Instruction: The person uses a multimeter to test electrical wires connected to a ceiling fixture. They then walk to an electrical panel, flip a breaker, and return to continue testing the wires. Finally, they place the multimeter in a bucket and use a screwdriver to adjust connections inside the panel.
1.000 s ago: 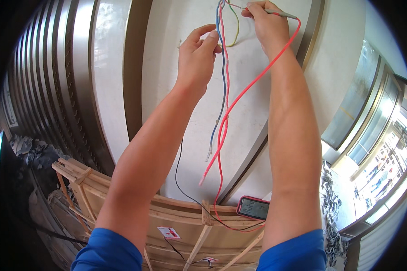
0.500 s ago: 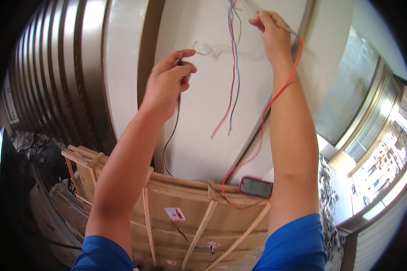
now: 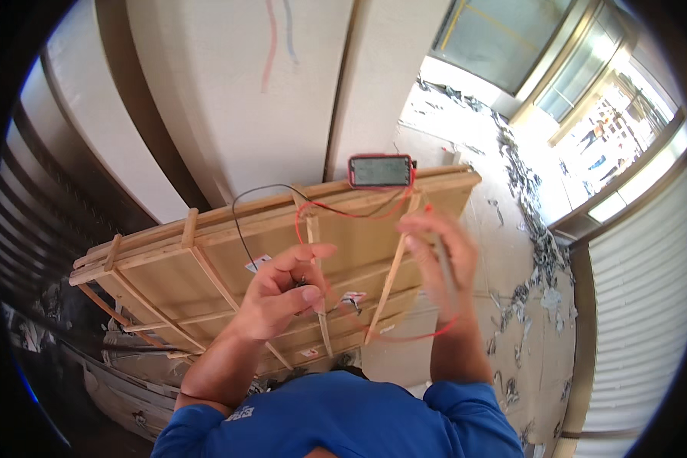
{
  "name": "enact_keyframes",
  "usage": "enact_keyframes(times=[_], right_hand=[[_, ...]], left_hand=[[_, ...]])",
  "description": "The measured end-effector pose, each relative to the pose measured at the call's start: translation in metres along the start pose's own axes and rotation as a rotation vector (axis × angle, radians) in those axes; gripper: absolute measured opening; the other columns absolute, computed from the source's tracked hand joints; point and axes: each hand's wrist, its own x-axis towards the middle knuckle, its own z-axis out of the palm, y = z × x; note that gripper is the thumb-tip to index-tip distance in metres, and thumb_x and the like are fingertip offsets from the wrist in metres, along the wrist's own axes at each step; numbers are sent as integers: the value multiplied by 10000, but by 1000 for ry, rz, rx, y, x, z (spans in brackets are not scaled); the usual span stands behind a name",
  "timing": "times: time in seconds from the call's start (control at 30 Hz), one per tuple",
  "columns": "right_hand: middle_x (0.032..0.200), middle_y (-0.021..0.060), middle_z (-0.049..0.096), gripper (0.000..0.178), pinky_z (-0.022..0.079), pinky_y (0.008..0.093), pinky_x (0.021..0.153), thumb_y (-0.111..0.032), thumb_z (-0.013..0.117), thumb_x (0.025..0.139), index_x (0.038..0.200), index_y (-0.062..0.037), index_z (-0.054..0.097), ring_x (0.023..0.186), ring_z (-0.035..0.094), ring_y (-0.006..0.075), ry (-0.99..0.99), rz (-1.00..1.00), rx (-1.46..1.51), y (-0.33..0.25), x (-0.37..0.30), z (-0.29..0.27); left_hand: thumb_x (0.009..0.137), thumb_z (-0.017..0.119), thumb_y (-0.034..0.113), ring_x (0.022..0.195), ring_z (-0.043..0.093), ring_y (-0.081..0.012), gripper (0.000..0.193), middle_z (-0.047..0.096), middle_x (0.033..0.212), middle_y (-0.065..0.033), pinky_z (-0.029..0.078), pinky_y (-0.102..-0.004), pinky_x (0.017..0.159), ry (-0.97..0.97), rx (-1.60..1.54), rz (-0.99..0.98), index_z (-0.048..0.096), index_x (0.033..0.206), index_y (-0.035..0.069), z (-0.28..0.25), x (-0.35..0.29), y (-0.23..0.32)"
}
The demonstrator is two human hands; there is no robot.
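Note:
My left hand (image 3: 286,294), low at centre, has its fingers curled around a dark test probe, mostly hidden by them. A thin black lead (image 3: 237,217) runs from there up to the multimeter (image 3: 380,174), a flat device with a dark screen and red edging on top of the wooden crate. My right hand (image 3: 439,252) is raised to the right of it, smeared by motion. It grips a greyish test probe (image 3: 445,267), whose red lead (image 3: 435,333) loops below. Near the top edge, a red wire (image 3: 270,46) and a blue wire (image 3: 289,30) hang before the pale panel.
The slatted wooden crate (image 3: 351,237) spans the space before me, below the pale panel (image 3: 229,99). Grey scraps (image 3: 527,183) litter the floor (image 3: 485,252) to the right. Corrugated white sheeting (image 3: 633,305) stands at far right, dark ribbed metal (image 3: 49,175) at left.
My view has tilted down. Both hands have come down from beside the hanging wires to in front of the crate, closer to my body, with the probes still in them.

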Motion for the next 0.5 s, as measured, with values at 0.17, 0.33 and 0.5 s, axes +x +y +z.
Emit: enact_keyframes(times=[0.17,0.33,0.5], right_hand=[[975,135,704,277,540,326,806,87,673,864,1122,-15,672,890,697,244,-7,186,-126,18,-62,16],[1063,149,684,416,555,422,772,97,625,833,1206,-85,651,921,688,381,-60,104,-271,42,-60,49],[1172,143,669,502,537,467,826,90,653,808,1269,-104,609,1023,653,394,-178,-8,-339,46,-6,96]], left_hand=[[958,538,24,730,482,-62,409,594,894,-2,373,-216,632,216,42,-69,592,1363,24,-11,-2,-47],[973,520,41,742,459,-54,408,597,910,-3,371,-207,653,327,201,2,567,1376,6,-21,7,-38],[977,475,34,766,490,-79,555,599,927,-20,405,-220,678,471,432,74,400,1527,43,-38,22,-13]])
